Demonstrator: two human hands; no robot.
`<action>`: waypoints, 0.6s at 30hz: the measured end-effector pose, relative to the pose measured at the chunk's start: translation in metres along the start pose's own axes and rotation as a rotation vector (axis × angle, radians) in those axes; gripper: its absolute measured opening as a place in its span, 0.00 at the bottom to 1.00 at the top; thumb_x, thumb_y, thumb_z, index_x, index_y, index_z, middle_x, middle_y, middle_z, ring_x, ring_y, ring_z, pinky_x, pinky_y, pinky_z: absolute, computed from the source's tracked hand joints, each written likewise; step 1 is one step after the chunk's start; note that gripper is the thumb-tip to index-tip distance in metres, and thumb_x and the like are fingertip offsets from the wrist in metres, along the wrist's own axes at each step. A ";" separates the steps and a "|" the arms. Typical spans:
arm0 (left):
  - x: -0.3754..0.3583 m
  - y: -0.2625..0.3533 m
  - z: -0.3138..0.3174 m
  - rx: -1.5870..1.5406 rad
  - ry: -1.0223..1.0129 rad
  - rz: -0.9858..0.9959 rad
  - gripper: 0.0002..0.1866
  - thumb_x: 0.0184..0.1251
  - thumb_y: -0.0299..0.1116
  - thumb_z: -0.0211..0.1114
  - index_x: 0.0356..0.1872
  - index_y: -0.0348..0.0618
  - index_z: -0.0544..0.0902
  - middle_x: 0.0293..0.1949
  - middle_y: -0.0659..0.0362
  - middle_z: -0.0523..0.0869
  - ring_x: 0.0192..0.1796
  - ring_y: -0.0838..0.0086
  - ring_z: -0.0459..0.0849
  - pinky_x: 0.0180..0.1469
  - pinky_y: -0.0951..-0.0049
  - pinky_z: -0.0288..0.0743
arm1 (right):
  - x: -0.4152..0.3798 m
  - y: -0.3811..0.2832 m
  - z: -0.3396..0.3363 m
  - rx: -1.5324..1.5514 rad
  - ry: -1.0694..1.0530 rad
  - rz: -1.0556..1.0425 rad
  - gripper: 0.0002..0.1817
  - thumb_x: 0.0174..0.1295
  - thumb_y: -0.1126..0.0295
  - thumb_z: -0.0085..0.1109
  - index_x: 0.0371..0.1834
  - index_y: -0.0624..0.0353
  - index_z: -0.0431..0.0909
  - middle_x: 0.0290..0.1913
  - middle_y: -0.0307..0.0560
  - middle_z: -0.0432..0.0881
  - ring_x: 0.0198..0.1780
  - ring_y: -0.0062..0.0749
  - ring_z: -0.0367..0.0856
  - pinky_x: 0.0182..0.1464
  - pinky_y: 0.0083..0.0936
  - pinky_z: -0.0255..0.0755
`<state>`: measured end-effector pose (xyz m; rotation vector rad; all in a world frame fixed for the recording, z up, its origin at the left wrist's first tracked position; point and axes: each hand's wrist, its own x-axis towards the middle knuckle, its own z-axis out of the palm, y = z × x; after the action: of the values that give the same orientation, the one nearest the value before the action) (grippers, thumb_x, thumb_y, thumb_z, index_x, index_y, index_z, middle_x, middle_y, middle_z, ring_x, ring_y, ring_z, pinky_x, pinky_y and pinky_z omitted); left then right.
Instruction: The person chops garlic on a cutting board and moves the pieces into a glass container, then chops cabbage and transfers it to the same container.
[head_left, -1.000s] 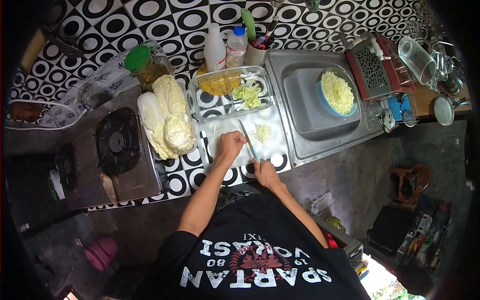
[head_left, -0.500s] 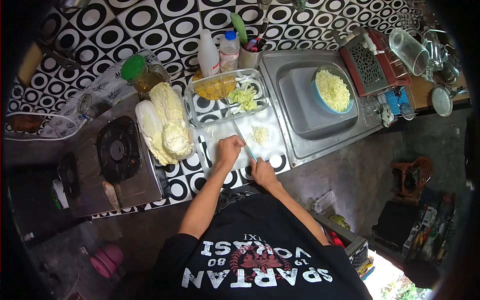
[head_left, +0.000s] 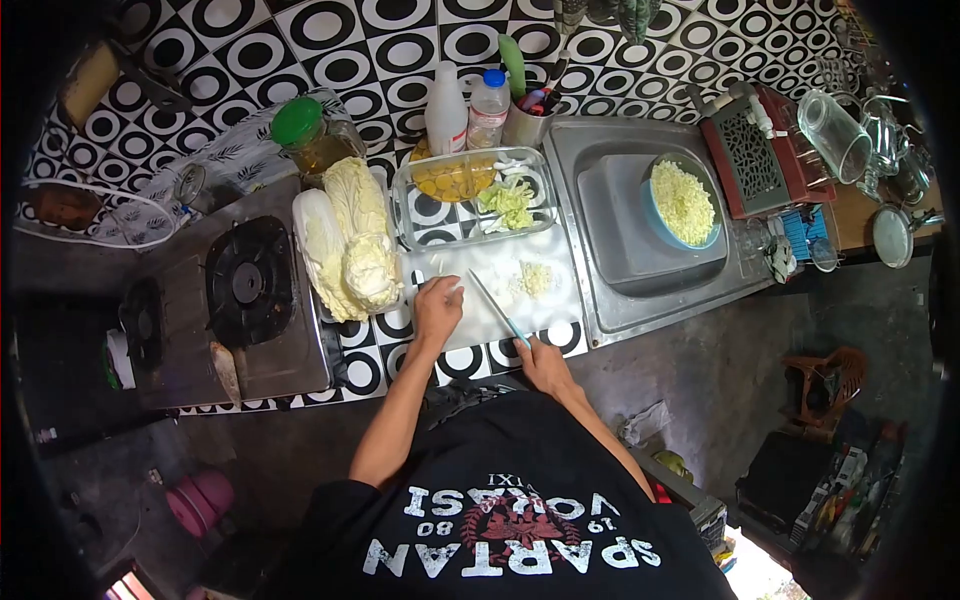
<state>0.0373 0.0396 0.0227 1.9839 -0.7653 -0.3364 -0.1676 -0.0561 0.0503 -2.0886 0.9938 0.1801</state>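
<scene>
My right hand (head_left: 546, 362) grips the knife (head_left: 497, 307) by its handle, blade angled up-left. My left hand (head_left: 437, 305) pinches a pale vegetable piece (head_left: 455, 288) on the board (head_left: 500, 265); it looks light, crisp, slippery, best held curled-fingered.

Left hand (head_left: 437, 305) now farther left on the cutting board (head_left: 560, 300), away from the knife (head_left: 497, 307), fingers (head_left: 452, 288) pinching a small white piece instead of pressing beside the blade. Knife blade lifted off the cut, angled up-left, clear gap opened between it and the left hand. Right hand (head_left: 545, 362) drawn back slightly toward the worktop edge.
</scene>
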 end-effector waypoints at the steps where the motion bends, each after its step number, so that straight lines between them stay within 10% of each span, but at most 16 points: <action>1: -0.001 -0.005 -0.003 0.004 0.004 -0.005 0.12 0.52 0.26 0.65 0.41 0.40 0.81 0.33 0.50 0.82 0.31 0.61 0.81 0.36 0.67 0.75 | -0.001 0.001 0.001 -0.004 -0.031 0.017 0.24 0.68 0.54 0.41 0.34 0.68 0.71 0.28 0.72 0.76 0.37 0.70 0.75 0.40 0.53 0.67; 18: 0.013 -0.010 -0.002 0.306 -0.022 -0.067 0.05 0.57 0.24 0.57 0.30 0.34 0.79 0.35 0.46 0.77 0.40 0.50 0.76 0.44 0.57 0.70 | -0.010 0.001 -0.005 0.055 -0.061 0.092 0.25 0.67 0.50 0.41 0.35 0.66 0.73 0.28 0.71 0.77 0.39 0.69 0.75 0.42 0.52 0.67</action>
<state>0.0518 0.0364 0.0162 2.2995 -0.8035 -0.2942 -0.1758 -0.0542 0.0576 -1.9777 1.0479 0.2591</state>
